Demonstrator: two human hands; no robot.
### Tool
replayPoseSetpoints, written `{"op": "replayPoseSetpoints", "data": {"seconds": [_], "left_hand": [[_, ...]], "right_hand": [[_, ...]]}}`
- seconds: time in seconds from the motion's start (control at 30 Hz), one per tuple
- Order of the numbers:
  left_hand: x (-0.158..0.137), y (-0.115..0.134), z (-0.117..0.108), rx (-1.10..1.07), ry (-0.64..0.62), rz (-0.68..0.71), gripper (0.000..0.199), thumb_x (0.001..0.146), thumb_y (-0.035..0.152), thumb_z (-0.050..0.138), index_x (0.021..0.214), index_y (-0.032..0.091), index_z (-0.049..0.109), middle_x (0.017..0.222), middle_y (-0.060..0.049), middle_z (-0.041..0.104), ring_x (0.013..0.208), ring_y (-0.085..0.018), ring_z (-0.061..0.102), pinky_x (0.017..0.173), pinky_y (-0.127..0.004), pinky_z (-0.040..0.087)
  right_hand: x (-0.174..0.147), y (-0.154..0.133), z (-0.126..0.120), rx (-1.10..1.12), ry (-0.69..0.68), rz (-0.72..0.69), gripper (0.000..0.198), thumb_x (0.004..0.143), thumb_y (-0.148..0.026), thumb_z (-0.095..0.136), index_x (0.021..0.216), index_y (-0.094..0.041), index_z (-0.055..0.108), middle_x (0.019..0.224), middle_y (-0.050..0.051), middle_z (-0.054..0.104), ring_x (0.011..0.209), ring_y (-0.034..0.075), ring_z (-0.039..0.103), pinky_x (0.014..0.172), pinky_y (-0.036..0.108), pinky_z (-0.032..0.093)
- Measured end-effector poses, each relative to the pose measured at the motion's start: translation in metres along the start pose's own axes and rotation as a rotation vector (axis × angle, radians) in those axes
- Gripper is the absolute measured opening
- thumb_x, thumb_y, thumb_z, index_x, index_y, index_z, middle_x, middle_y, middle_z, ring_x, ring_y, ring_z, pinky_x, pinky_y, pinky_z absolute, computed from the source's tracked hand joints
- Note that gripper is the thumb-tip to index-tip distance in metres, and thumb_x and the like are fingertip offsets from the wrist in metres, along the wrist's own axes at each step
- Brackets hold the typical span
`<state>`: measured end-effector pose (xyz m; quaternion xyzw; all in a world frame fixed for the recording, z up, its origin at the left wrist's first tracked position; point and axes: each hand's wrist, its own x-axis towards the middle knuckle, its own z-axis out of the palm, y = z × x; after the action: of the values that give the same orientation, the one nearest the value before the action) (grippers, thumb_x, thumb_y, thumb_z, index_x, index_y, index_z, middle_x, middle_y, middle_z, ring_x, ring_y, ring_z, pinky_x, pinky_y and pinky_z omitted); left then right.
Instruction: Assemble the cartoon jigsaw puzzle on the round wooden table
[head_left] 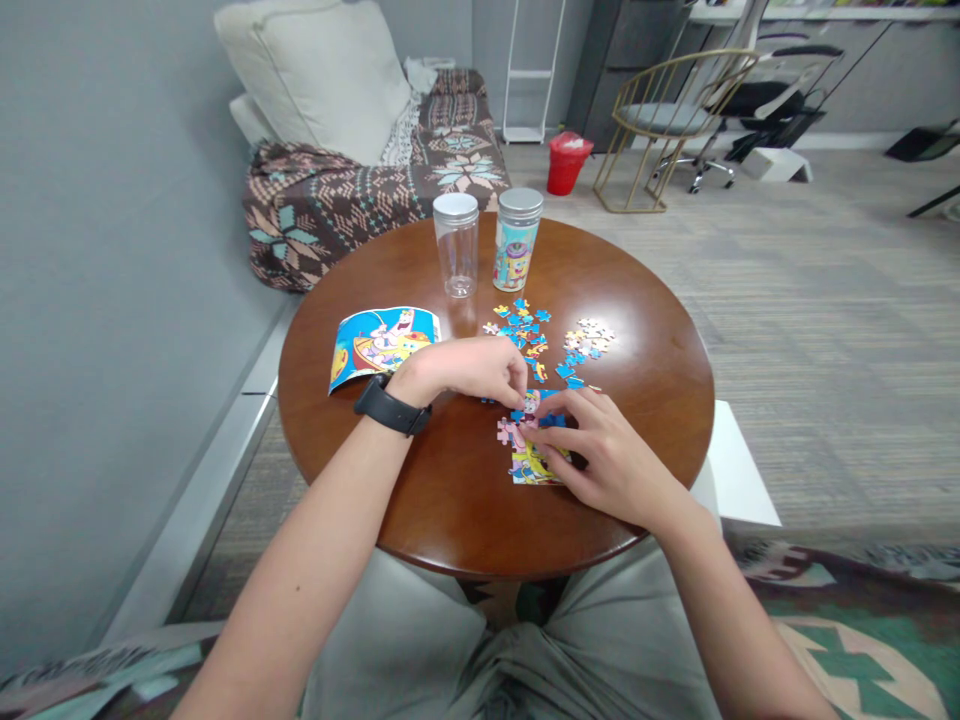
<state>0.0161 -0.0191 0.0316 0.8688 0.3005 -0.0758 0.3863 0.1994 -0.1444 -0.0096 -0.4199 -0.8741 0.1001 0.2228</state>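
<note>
fingertips of my left hand (486, 366) pinch together, contents unclear; right hand (604, 442) lies spread on the puzzle (529, 468). i'd say assembling; next, careful alignment.

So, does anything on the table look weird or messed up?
One thing: the picture sheet on the left of the table looks bowed instead of flat. The loose puzzle pieces are scattered, but that seems normal near a partly built puzzle. I see no damage.
</note>
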Motion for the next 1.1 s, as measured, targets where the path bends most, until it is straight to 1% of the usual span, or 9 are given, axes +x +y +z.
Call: {"op": "replayPoseSetpoints", "data": {"seconds": [0.33,0.53,0.63,0.73,0.87,0.93,0.97,1.0,1.1], "left_hand": [[0.001,0.0,0.0,0.02,0.014,0.03,0.016,0.071,0.024,0.063,0.078,0.013,0.073,0.065,0.001,0.063,0.058,-0.01,0.049,0.053,-0.023,0.032],[-0.006,0.007,-0.004,-0.023,-0.011,0.03,0.02,0.077,0.028,0.06,0.077,0.013,0.073,0.064,0.0,0.064,0.058,-0.01,0.051,0.054,-0.022,0.034],[-0.012,0.009,-0.008,-0.045,0.079,-0.032,0.016,0.076,0.025,0.062,0.078,0.013,0.073,0.065,0.001,0.064,0.058,-0.009,0.051,0.055,-0.021,0.036],[-0.017,0.003,-0.012,-0.052,0.196,-0.118,0.015,0.074,0.023,0.064,0.08,0.013,0.073,0.066,0.0,0.066,0.059,-0.01,0.054,0.057,-0.021,0.039],[-0.022,-0.015,-0.016,-0.02,0.319,-0.312,0.013,0.07,0.02,0.066,0.079,0.013,0.072,0.071,-0.003,0.068,0.059,-0.012,0.056,0.053,-0.022,0.038],[-0.024,-0.021,-0.018,0.005,0.375,-0.355,0.02,0.068,0.022,0.068,0.086,0.013,0.072,0.075,-0.003,0.068,0.057,-0.011,0.056,0.05,-0.022,0.037],[-0.024,-0.022,-0.018,0.018,0.385,-0.342,0.023,0.067,0.023,0.07,0.088,0.014,0.071,0.076,-0.002,0.068,0.056,-0.011,0.055,0.049,-0.022,0.036],[-0.025,-0.023,-0.019,0.035,0.359,-0.299,0.025,0.066,0.026,0.072,0.089,0.015,0.071,0.075,-0.001,0.067,0.056,-0.01,0.054,0.049,-0.021,0.035],[-0.025,-0.021,-0.018,0.086,0.176,-0.145,0.028,0.06,0.034,0.078,0.08,0.016,0.072,0.071,0.001,0.064,0.059,-0.01,0.054,0.052,-0.021,0.034]], "right_hand": [[0.001,0.0,0.0,0.019,0.007,-0.008,0.027,0.09,-0.019,0.053,0.11,-0.024,0.071,0.109,0.01,0.062,0.096,0.023,0.054,0.088,0.043,0.044],[0.0,0.0,0.001,0.008,0.022,-0.014,0.025,0.091,-0.019,0.052,0.106,-0.024,0.072,0.108,0.01,0.063,0.098,0.024,0.056,0.089,0.045,0.044],[0.0,-0.001,0.002,0.003,0.025,-0.017,0.025,0.091,-0.02,0.052,0.106,-0.026,0.072,0.106,0.01,0.063,0.096,0.024,0.057,0.087,0.045,0.045],[0.0,-0.001,0.002,-0.005,0.023,-0.018,0.023,0.092,-0.02,0.052,0.102,-0.025,0.072,0.105,0.01,0.063,0.095,0.023,0.057,0.088,0.045,0.045],[0.0,-0.002,0.002,-0.014,0.032,-0.022,0.022,0.092,-0.019,0.052,0.101,-0.025,0.071,0.106,0.009,0.062,0.096,0.023,0.057,0.09,0.046,0.044],[0.0,-0.002,0.003,-0.009,0.035,-0.025,0.023,0.091,-0.019,0.052,0.103,-0.024,0.071,0.104,0.01,0.062,0.094,0.023,0.058,0.088,0.045,0.045],[0.0,-0.002,0.003,-0.004,0.041,-0.026,0.023,0.091,-0.018,0.053,0.104,-0.024,0.071,0.103,0.01,0.063,0.093,0.022,0.058,0.087,0.044,0.045],[0.001,-0.002,0.003,0.001,0.05,-0.028,0.024,0.09,-0.018,0.053,0.106,-0.024,0.071,0.101,0.009,0.063,0.092,0.022,0.059,0.086,0.043,0.046],[0.001,0.0,0.005,0.009,0.085,-0.04,0.024,0.089,-0.017,0.055,0.107,-0.024,0.07,0.1,0.009,0.063,0.09,0.021,0.059,0.082,0.04,0.047]]}}
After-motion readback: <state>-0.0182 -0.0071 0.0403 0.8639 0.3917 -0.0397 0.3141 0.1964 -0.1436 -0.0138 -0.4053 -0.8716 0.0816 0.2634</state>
